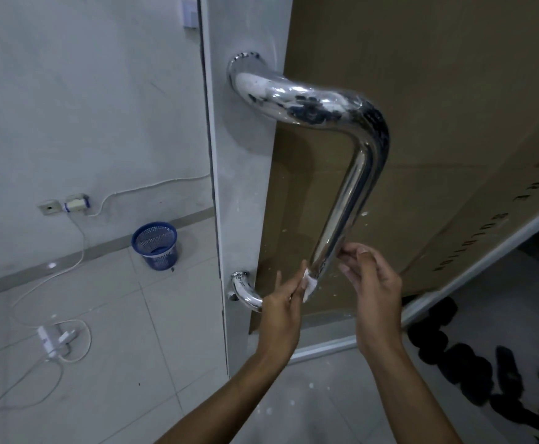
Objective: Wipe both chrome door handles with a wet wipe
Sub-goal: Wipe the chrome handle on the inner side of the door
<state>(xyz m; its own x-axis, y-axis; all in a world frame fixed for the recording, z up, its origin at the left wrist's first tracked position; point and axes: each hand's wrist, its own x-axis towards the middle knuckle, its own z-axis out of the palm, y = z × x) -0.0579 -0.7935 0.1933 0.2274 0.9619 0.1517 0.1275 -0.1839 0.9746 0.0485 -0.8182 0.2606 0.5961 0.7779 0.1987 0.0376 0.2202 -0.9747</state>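
A large chrome door handle [345, 187] curves out from the door's pale frame and runs down to a lower mount. My left hand [282, 310] holds a small white wet wipe [309, 285] against the left side of the handle's lower bar. My right hand [372, 283] is at the right side of the same spot, its fingertips touching the bar. The handle's lower bend is partly hidden behind my left hand. Only one handle is in view.
Brown cardboard [421, 91] covers the door panel behind the handle. A blue mesh waste basket [156, 245] stands on the tiled floor by the wall. White cables and a power strip [53, 341] lie on the floor at the left. Dark shoes [485, 373] sit at the right.
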